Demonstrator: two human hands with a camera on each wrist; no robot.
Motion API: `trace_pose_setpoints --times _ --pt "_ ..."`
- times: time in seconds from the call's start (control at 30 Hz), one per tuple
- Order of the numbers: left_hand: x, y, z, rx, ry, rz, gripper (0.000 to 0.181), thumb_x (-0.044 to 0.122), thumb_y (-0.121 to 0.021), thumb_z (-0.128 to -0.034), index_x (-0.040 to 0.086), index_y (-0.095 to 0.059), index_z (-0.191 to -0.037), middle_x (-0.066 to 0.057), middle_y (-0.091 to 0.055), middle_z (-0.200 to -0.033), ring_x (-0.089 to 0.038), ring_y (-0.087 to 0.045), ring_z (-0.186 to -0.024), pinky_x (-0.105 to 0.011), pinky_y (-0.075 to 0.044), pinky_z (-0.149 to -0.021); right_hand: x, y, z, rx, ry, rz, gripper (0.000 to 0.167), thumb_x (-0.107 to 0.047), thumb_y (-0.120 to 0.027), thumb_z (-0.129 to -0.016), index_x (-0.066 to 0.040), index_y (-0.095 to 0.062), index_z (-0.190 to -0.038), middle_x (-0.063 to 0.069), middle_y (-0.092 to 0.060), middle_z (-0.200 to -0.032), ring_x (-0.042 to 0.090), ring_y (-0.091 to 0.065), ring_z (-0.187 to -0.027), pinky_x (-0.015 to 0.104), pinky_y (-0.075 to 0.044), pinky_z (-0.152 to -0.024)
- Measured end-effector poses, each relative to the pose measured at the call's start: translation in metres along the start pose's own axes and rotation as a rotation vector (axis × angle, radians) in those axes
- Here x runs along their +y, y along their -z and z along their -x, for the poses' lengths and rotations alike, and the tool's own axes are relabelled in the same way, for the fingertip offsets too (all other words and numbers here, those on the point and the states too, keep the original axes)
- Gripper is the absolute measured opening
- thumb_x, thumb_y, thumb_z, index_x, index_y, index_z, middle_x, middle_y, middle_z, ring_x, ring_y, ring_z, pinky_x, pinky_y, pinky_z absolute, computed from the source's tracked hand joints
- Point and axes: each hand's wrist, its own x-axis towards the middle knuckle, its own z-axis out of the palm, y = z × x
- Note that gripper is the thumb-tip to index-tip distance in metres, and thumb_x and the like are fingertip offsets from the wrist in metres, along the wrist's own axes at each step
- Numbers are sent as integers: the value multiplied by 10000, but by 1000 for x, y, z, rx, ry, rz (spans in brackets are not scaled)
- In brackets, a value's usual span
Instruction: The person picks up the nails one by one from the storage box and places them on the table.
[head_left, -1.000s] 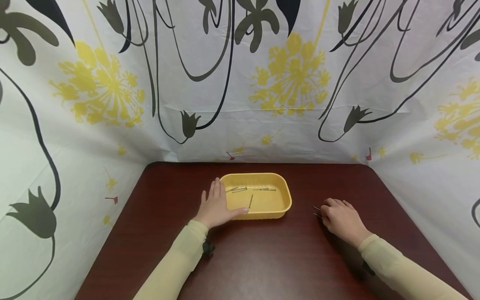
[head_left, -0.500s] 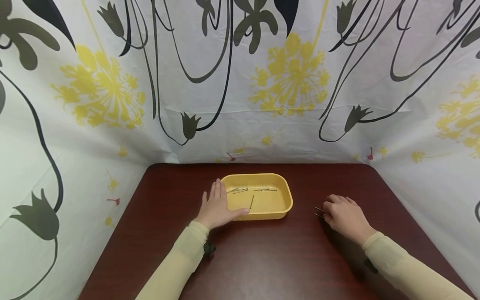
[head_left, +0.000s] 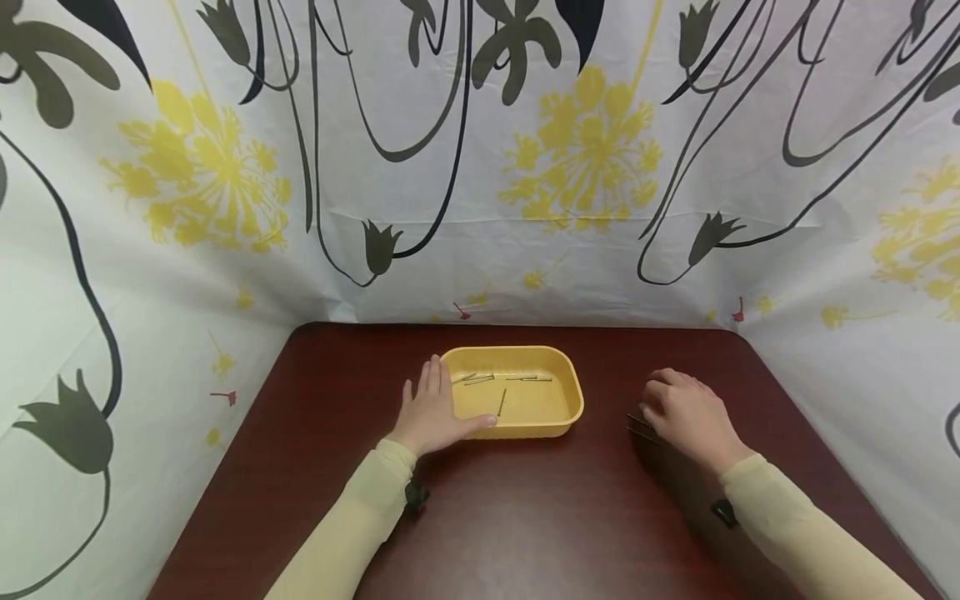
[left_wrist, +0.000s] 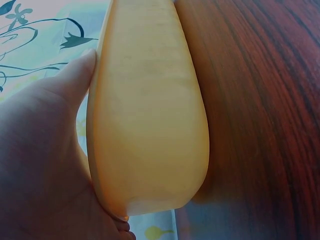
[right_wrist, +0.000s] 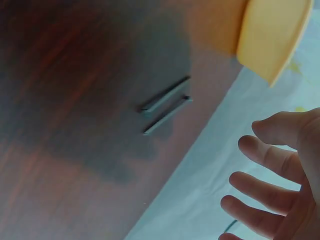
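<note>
A yellow plastic tray (head_left: 525, 432) stands on the table, with several thin nails (head_left: 502, 402) lying loose inside it. My left hand (head_left: 430, 421) rests against the tray's left end, fingers straight along the side and thumb over the near rim; the left wrist view shows the thumb (left_wrist: 82, 72) touching that rim. To the right of the tray, my right hand (head_left: 686, 417) hovers just above the table, fingers loosely bent and holding nothing. Beneath it, dark nails (right_wrist: 166, 95) lie side by side on the wood, partly hidden by the hand in the head view.
The dark red-brown wooden table (head_left: 525, 517) has rounded far corners. Patterned white cloth (head_left: 480, 192) hangs behind it and along both sides. A small dark device sits under each wrist.
My right hand has lifted slightly away from the nails, which now show more of their length on the table. My left hand and the tray have stayed in place.
</note>
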Motion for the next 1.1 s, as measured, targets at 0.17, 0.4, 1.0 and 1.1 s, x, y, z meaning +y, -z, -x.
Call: trace_pose_setpoints --times 0.17,0.4,1.0,1.1 --pt "0 0 0 -5 6 -11 1358 930 -506 -714 -8 -87 -1601 -174 19 -1672 -316 -30 -1535 -607 -76 -1176 -8 5 -13 38 -19 -20 99 -210 -767 -848 -136 -727 -899 125 -646 -1142 354 -635 -993 564 -523 -765" --pt "-1 1 -2 -15 5 -14 1351 929 -501 -720 -1 -75 -1602 -155 54 -1670 -309 -16 -1536 -603 -61 -1178 -33 15 -35 63 -40 -63 97 -219 -767 -845 -155 -729 -908 99 -645 -1157 324 -621 -1041 545 -533 -792" --pt "-4 -5 -3 -12 7 -19 1371 952 -477 -701 7 -64 -1605 -153 66 -1669 -293 4 -1535 -599 -47 -1179 -78 6 -78 60 121 -137 156 -204 -739 -869 -154 -743 -1016 51 -636 -1178 238 -624 -998 452 -557 -704" --pt "-4 -5 -3 -9 6 -17 1373 952 -479 -700 5 -67 -1604 -158 59 -1668 -298 -2 -1535 -599 -52 -1179 -84 3 -84 25 157 -160 160 -197 -747 -876 -147 -731 -1028 43 -632 -1186 196 -614 -933 400 -544 -689"
